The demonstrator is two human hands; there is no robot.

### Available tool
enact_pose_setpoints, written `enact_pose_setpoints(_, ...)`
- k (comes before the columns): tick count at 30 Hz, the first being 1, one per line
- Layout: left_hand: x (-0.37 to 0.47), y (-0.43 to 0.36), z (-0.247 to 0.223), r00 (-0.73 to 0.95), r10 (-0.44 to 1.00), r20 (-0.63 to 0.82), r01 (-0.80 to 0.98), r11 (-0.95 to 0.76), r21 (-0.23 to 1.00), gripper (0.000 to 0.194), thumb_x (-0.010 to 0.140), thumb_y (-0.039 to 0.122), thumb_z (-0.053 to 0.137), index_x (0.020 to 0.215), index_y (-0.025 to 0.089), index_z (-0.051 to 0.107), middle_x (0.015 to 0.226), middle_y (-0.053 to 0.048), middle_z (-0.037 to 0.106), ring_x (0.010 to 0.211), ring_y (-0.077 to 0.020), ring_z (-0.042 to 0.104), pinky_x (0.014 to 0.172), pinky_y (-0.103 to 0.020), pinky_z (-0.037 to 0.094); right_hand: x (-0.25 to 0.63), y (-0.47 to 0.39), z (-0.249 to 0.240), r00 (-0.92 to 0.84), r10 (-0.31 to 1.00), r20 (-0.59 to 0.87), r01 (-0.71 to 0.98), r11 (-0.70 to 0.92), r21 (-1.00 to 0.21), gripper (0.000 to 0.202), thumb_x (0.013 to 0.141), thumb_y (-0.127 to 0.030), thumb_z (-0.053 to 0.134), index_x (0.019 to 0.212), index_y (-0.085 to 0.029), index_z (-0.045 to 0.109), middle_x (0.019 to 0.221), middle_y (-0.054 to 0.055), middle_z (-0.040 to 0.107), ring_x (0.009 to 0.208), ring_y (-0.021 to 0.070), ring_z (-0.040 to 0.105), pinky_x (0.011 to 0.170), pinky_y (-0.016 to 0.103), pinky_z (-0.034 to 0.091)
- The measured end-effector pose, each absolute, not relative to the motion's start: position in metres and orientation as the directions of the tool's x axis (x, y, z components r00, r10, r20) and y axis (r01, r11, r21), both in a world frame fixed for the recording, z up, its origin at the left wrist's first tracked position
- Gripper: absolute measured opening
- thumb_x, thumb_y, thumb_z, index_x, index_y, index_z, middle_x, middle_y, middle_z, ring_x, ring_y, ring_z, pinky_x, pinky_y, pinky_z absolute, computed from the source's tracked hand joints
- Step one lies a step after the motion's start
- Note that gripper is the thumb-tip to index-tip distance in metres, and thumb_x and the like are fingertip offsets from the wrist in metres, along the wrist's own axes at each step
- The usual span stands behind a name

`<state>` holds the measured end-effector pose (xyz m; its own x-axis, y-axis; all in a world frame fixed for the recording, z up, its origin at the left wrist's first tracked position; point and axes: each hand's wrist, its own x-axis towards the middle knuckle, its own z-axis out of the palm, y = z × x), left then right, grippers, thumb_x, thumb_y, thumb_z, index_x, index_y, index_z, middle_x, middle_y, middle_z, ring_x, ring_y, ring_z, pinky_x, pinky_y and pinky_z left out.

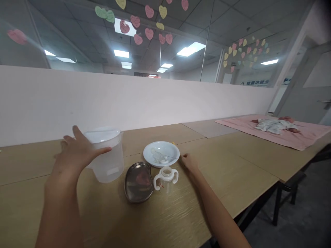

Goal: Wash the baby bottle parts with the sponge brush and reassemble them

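My left hand (73, 151) is open with fingers spread, beside and partly in front of a tall translucent plastic pitcher (110, 162) with a lid; I cannot tell whether it touches it. At the right rim of a white bowl (147, 158), my right hand (190, 162) has its fingers closed. A thin line runs from the bowl toward these fingers, too fine to name. Inside the bowl lie clear and white bottle parts (159, 156). In front stands a clear baby bottle (167, 179) with two white handles and no top, next to a metal kidney dish (138, 184).
A baby doll (274, 125) in pale clothes lies on a pink cloth (300, 139) at the far right of the wooden table (222, 186). Behind runs a white low wall (155, 100) with glass above. A dark stool (289, 184) stands beyond the right edge.
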<state>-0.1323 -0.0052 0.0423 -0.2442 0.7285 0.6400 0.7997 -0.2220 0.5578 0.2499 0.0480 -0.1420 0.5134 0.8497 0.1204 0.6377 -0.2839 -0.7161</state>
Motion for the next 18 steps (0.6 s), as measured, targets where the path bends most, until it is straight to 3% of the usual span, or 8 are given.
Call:
enact_pose_setpoints(1, -0.123, -0.014, 0.048, -0.273, 0.725, 0.632, 0.862, -0.106, 0.495, 0.118, 0.037, 0.059, 0.077, 0.135, 0.023, 0.023, 0.130, -0.018, 0.044, 0.120, -0.0575, 0.028, 0.085, -0.075, 0.032, 0.245, 0.049, -0.144, 0.471, 0.874, 0.118, 0.700, -0.289, -0.653, 0.026, 0.076, -0.035, 0.052, 0.079, -0.015, 0.068, 0.079, 0.011, 0.068, 0.075, 0.0237, 0.063, 0.062, 0.028, 0.041)
enact_pose_setpoints(2, -0.111, -0.024, 0.054, -0.223, 0.731, 0.644, 0.895, -0.107, 0.432, 0.115, 0.044, 0.058, 0.075, 0.138, 0.022, 0.019, 0.134, -0.018, 0.041, 0.120, -0.0534, 0.033, 0.088, -0.071, 0.035, 0.241, 0.049, -0.145, 0.452, 0.884, 0.118, 0.742, -0.300, -0.599, 0.026, 0.077, -0.035, 0.051, 0.082, -0.016, 0.068, 0.083, 0.011, 0.068, 0.078, 0.0242, 0.063, 0.063, 0.029, 0.041)
enact_pose_setpoints(5, -0.066, -0.049, 0.063, 0.103, 0.752, 0.651, 0.911, -0.334, 0.242, 0.082, 0.071, 0.052, 0.056, 0.140, 0.019, 0.024, 0.144, -0.010, 0.034, 0.129, -0.0361, 0.033, 0.106, -0.051, 0.030, 0.232, 0.050, -0.147, 0.463, 0.876, 0.132, 0.790, -0.341, -0.509, 0.027, 0.081, -0.033, 0.046, 0.091, -0.018, 0.066, 0.093, 0.012, 0.068, 0.087, 0.0243, 0.062, 0.066, 0.029, 0.042)
enact_pose_setpoints(9, -0.009, -0.037, 0.033, 0.426, 0.728, 0.537, 0.775, -0.600, 0.199, 0.045, 0.088, 0.042, 0.037, 0.128, 0.023, 0.045, 0.132, -0.003, 0.051, 0.120, -0.0217, 0.047, 0.103, -0.037, 0.036, 0.232, 0.050, -0.150, 0.567, 0.814, 0.124, 0.702, -0.399, -0.590, 0.029, 0.084, -0.031, 0.042, 0.096, -0.017, 0.065, 0.094, 0.012, 0.067, 0.089, 0.0242, 0.062, 0.068, 0.029, 0.043)
enact_pose_setpoints(13, 0.018, 0.014, -0.025, 0.569, 0.738, 0.363, 0.746, -0.649, 0.150, 0.036, 0.088, 0.025, 0.037, 0.115, 0.015, 0.058, 0.120, -0.010, 0.061, 0.114, -0.0215, 0.053, 0.101, -0.035, 0.036, 0.236, 0.049, -0.151, 0.622, 0.771, 0.138, 0.634, -0.393, -0.666, 0.032, 0.087, -0.030, 0.037, 0.098, -0.016, 0.063, 0.093, 0.011, 0.068, 0.088, 0.0218, 0.063, 0.066, 0.027, 0.041)
enact_pose_setpoints(18, 0.023, 0.066, -0.071, 0.485, 0.827, 0.284, 0.827, -0.540, 0.159, 0.038, 0.091, 0.032, 0.034, 0.120, 0.018, 0.054, 0.112, -0.012, 0.064, 0.106, -0.0234, 0.057, 0.091, -0.036, 0.041, 0.237, 0.051, -0.154, 0.629, 0.760, 0.163, 0.612, -0.355, -0.707, 0.031, 0.088, -0.030, 0.037, 0.096, -0.016, 0.063, 0.091, 0.009, 0.068, 0.084, 0.0205, 0.063, 0.060, 0.025, 0.039)
